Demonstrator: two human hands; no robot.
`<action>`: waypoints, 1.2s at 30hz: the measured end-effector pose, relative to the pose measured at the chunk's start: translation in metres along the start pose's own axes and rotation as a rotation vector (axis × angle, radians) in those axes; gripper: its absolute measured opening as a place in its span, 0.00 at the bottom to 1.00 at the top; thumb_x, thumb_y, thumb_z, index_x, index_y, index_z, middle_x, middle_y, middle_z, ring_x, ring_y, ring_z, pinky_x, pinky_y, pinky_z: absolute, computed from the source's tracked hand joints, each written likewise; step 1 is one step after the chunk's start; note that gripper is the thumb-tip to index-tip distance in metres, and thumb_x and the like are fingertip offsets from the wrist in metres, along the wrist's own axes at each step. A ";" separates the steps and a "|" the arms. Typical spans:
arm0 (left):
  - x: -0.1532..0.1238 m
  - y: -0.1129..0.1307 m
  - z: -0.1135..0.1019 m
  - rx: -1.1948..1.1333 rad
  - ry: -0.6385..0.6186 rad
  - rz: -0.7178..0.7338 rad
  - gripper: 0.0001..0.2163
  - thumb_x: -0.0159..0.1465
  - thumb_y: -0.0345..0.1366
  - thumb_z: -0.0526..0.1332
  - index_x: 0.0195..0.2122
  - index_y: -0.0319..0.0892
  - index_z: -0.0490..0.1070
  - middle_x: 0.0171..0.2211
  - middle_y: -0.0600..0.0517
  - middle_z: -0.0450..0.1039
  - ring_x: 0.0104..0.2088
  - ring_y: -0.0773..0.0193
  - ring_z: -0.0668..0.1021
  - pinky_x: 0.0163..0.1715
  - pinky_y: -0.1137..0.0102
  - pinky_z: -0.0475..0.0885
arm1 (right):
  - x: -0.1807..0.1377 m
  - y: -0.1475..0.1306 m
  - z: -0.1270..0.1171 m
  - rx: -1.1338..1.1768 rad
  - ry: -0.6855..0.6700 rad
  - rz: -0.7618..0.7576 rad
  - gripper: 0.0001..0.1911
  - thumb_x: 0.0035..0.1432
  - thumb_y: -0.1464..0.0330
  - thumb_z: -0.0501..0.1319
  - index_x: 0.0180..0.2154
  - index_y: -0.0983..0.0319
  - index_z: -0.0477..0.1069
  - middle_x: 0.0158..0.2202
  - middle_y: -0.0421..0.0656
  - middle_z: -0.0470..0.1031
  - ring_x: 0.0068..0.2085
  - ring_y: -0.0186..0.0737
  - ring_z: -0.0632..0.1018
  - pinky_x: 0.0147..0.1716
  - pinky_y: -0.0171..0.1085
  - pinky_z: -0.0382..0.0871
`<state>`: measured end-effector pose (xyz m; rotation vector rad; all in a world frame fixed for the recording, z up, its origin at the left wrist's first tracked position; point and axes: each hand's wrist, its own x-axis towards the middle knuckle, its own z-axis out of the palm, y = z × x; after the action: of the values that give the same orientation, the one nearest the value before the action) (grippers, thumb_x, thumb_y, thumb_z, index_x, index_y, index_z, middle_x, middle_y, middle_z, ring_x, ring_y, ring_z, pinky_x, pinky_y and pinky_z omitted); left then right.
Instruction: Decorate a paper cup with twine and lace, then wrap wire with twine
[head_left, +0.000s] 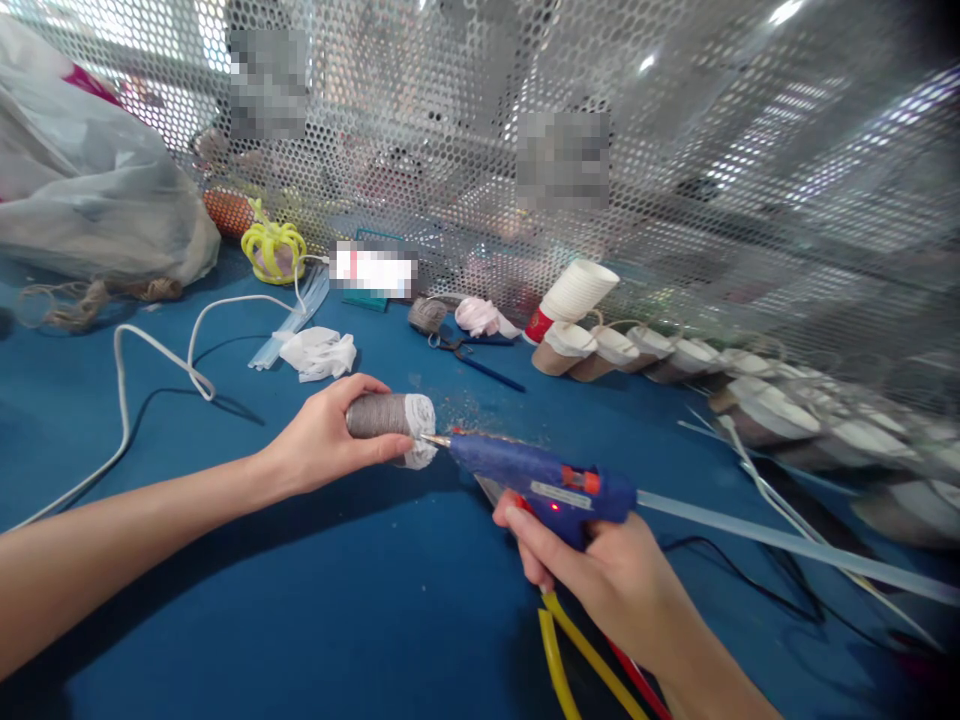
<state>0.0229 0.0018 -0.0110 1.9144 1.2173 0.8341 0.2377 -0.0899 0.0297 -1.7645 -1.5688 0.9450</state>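
Observation:
My left hand (324, 438) is wrapped round a small cup (390, 420) lying on its side, wound in grey twine with white paper showing at its open end. My right hand (600, 575) grips a blue hot glue gun (547, 482) with an orange slider and a lit red lamp. Its metal tip touches the white rim of the cup. A clear glue stick (787, 545) juts from the gun's back toward the right.
Blue table top (315, 600). A row of twine-wrapped paper cups (675, 355) lies at the right, a stack of white cups (574, 295) behind. Scissors (465, 350), twine ball (427, 314), white cable (150, 350), glue sticks (292, 325), yellow crown (273, 250), plastic bag (90, 190), perforated metal screen (675, 150).

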 end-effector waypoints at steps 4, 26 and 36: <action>-0.001 0.000 0.000 0.017 0.013 0.018 0.22 0.50 0.47 0.63 0.42 0.41 0.65 0.37 0.50 0.71 0.35 0.61 0.73 0.35 0.68 0.68 | 0.003 0.008 0.000 -0.007 -0.031 0.020 0.15 0.50 0.57 0.59 0.23 0.62 0.69 0.13 0.38 0.66 0.17 0.34 0.70 0.19 0.32 0.67; -0.001 -0.001 0.001 0.031 0.042 0.038 0.22 0.49 0.46 0.64 0.41 0.41 0.66 0.37 0.50 0.71 0.36 0.61 0.73 0.36 0.66 0.68 | 0.004 0.015 0.002 -0.004 -0.032 0.026 0.15 0.50 0.56 0.59 0.25 0.61 0.69 0.13 0.38 0.67 0.16 0.35 0.71 0.18 0.32 0.69; 0.000 0.000 0.000 0.051 0.050 0.048 0.21 0.49 0.46 0.64 0.41 0.41 0.66 0.38 0.49 0.71 0.37 0.60 0.73 0.37 0.66 0.68 | 0.004 0.014 0.003 -0.056 -0.030 0.005 0.14 0.51 0.57 0.58 0.23 0.61 0.69 0.12 0.38 0.67 0.16 0.35 0.71 0.18 0.33 0.69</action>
<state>0.0231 0.0013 -0.0113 1.9814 1.2380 0.8890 0.2436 -0.0875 0.0167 -1.8012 -1.6249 0.9425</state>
